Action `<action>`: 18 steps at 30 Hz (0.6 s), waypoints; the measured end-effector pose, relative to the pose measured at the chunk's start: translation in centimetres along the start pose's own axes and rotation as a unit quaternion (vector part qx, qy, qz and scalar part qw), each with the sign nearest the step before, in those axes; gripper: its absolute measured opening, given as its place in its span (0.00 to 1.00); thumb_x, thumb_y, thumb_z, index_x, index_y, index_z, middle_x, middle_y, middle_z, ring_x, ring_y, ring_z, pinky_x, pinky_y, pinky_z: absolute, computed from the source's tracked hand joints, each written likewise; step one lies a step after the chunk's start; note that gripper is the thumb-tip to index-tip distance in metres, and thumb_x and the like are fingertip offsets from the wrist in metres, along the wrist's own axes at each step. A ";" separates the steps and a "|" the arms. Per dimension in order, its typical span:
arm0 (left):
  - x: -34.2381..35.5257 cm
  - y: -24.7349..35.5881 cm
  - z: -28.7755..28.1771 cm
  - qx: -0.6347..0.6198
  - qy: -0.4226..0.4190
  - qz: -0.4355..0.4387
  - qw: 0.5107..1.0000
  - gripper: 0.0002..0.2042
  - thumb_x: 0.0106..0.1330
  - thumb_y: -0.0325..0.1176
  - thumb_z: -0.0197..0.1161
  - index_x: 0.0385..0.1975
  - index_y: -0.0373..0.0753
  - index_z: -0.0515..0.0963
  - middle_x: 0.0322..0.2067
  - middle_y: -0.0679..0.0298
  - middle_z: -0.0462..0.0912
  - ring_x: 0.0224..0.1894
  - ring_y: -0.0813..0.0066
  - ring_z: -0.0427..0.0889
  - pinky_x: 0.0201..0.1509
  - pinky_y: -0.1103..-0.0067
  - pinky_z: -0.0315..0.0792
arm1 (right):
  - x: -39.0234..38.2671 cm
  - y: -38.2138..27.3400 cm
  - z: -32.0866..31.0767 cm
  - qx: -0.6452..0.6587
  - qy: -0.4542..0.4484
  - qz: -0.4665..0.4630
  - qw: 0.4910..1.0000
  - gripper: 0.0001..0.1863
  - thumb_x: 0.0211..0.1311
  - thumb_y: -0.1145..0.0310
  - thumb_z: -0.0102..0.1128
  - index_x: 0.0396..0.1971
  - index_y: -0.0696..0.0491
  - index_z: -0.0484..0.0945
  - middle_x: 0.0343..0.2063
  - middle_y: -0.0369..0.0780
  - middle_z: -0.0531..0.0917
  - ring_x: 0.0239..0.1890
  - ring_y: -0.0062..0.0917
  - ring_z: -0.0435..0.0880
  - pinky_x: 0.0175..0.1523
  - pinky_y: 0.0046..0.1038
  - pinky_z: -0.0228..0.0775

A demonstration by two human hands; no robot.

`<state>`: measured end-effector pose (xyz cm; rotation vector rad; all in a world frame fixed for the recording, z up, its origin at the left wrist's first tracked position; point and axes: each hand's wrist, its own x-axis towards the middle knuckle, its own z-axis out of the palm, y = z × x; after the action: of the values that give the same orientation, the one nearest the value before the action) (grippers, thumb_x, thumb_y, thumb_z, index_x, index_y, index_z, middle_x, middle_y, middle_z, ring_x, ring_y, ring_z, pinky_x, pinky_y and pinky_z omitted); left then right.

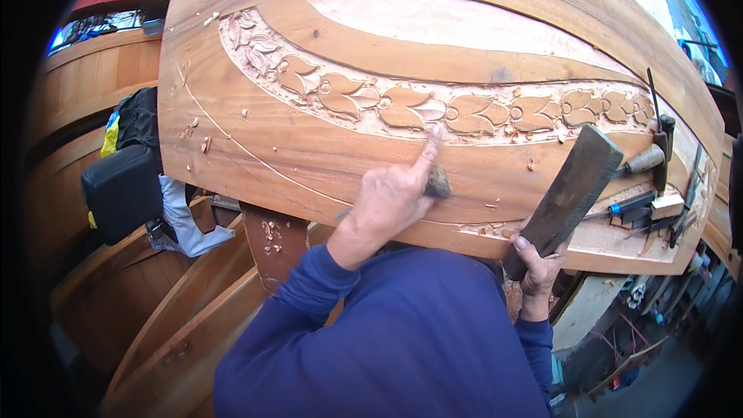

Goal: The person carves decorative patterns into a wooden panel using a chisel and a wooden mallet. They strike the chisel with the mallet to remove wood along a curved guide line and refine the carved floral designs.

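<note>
My left hand (pixel 393 197) points with its index finger at the lower border of a carved band of tulip-like flowers (pixel 410 108). Its other fingers curl around a tool with a worn, frayed brown handle end (pixel 439 183); the rest of that tool is mostly hidden. In my right hand (pixel 539 263) is a dark, flat wooden bat (pixel 569 193), gripped at its lower end and tilted up to the right over the panel. The large wooden panel (pixel 263 135) lies in front of me, with loose shavings scattered along the carving.
Several carving tools (pixel 654 201) lie at the panel's right end, near a hammer (pixel 662 147). A black padded box-like object (pixel 122 193) stands past the left edge. More wooden panels (pixel 101 77) lean at left. Assorted items (pixel 638 294) are below right.
</note>
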<state>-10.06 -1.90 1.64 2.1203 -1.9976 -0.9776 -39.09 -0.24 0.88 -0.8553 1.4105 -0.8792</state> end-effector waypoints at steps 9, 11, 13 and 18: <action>-3.2 4.3 3.7 -0.015 0.098 -0.087 0.991 0.49 0.56 0.41 0.79 0.79 0.60 0.57 0.33 0.54 0.85 0.34 0.53 0.87 0.37 0.61 0.79 | 1.3 0.8 -2.1 0.082 -0.115 0.013 0.990 0.37 0.50 0.74 0.76 0.61 0.55 0.66 0.40 0.41 0.82 0.41 0.25 0.83 0.49 0.29 0.78; -3.2 4.5 4.0 -0.047 0.124 -0.096 0.986 0.47 0.57 0.42 0.79 0.78 0.63 0.60 0.33 0.54 0.86 0.35 0.52 0.87 0.38 0.61 0.79 | 1.1 0.6 -2.0 0.098 -0.130 0.021 0.986 0.36 0.51 0.73 0.76 0.60 0.55 0.66 0.40 0.41 0.82 0.41 0.25 0.83 0.49 0.29 0.78; -3.2 4.6 3.8 -0.040 0.124 -0.100 0.986 0.45 0.58 0.44 0.78 0.77 0.63 0.61 0.33 0.52 0.87 0.37 0.50 0.87 0.40 0.60 0.79 | 1.3 1.6 -2.8 0.075 -0.154 -0.009 0.985 0.33 0.55 0.73 0.74 0.59 0.55 0.66 0.40 0.41 0.82 0.39 0.25 0.84 0.46 0.29 0.79; -3.6 4.3 4.9 -0.023 0.140 -0.101 0.985 0.42 0.61 0.49 0.75 0.77 0.61 0.62 0.33 0.48 0.87 0.39 0.47 0.88 0.44 0.58 0.80 | 1.0 1.3 -2.7 0.064 -0.165 -0.057 0.983 0.32 0.59 0.70 0.74 0.60 0.56 0.68 0.37 0.40 0.82 0.33 0.24 0.84 0.42 0.26 0.79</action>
<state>-16.00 2.56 1.18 2.3188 -1.6414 -0.6915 -41.76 -0.47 -0.65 -0.9426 1.0158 -0.8592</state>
